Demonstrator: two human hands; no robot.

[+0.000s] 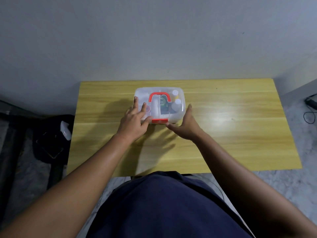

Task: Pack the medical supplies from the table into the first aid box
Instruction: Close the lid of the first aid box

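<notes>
A clear plastic first aid box (pixel 180 109) with a red handle (pixel 159 96) and a red front latch (pixel 159 120) sits closed at the middle of the yellow wooden table (pixel 231 134). Through its lid I see white bottles, a dark item and a red-rimmed round item. My left hand (pixel 134 120) lies flat on the lid's left part, fingers spread, thumb near the latch. My right hand (pixel 186 125) is at the box's front right corner, fingers apart, thumb pointing toward the latch; whether it touches the box I cannot tell.
A dark bag (pixel 51 140) with a white spray bottle (pixel 66 130) lies on the floor left of the table. A black cable (pixel 310 109) lies on the floor at the far right. A grey wall runs behind the table.
</notes>
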